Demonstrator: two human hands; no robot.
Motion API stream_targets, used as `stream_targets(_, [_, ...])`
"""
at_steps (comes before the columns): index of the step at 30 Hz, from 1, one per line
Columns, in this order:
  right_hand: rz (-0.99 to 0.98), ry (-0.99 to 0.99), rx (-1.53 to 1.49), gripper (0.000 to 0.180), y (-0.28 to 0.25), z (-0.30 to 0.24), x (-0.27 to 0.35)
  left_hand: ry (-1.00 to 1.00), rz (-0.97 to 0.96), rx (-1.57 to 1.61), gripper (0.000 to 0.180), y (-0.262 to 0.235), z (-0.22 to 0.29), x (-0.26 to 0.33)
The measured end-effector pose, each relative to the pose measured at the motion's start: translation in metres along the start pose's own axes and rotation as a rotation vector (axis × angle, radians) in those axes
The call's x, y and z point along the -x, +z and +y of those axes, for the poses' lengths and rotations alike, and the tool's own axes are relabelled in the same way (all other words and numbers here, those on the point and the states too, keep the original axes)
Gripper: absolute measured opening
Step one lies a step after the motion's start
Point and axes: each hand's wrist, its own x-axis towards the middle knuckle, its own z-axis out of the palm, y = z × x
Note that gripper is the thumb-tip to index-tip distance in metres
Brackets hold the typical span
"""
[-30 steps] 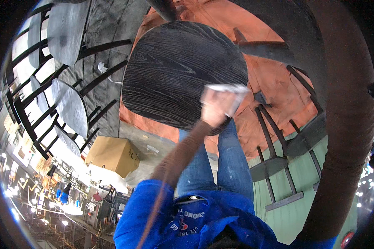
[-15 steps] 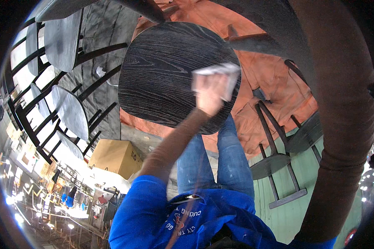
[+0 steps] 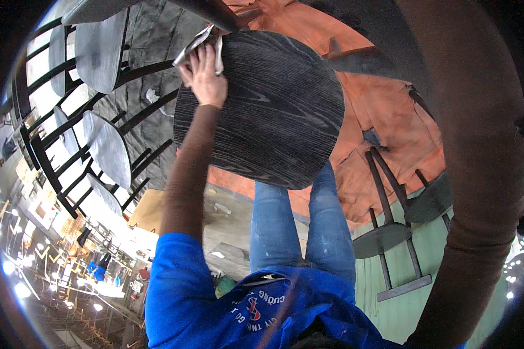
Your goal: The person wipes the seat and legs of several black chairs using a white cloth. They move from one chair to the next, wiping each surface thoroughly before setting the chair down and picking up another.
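Round dark wood-grain tabletop [image 3: 273, 110]: tilted, fills centre of view, bulk of it right of and below the fingers. Nearly circular, so no real long axis; grain runs diagonally away from the fingers toward its far lower-right edge.

Orange floor sheet [image 3: 384, 110] beyond it, well right of the fingers. Grey sheet [image 3: 157, 35] behind, left of them. Row of dark stools [image 3: 108, 148] left and below, apart from the tabletop edge. Dark chair frames [image 3: 390, 232] far lower right.

Right forearm [image 3: 477, 174]: big blurred band along the right rim, hand out of view, grip unknown.

Left hand [image 3: 204, 72] clearly the nearer one: flat on the tabletop's upper-left rim, arm stretched out straight. White cloth [image 3: 195, 43] pinned under the fingers [image 3: 201, 55], bunched just past the fingertips and overhanging the rim. Fingers spread moderately, pressing down, not curled round anything.

Open surface: all to the right of and below the fingers. Edge directly left and above; black bar [image 3: 215, 14] just above the cloth.
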Motion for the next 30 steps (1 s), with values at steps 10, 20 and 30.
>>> stream_targets(10, [-0.032,-0.040,0.020,0.046,0.003,0.000,-0.002,0.481,-0.182,0.623,0.054,-0.016,0.233,0.092])
stream_targets(20, [-0.013,-0.152,0.020,0.050,0.017,-0.021,-0.013,-0.510,-0.034,0.251,0.045,-0.028,-0.122,0.016])
stream_targets(30, [-0.082,0.541,-0.833,0.083,0.174,-0.029,0.104,-0.898,-0.129,2.199,0.043,-0.143,0.054,0.145])
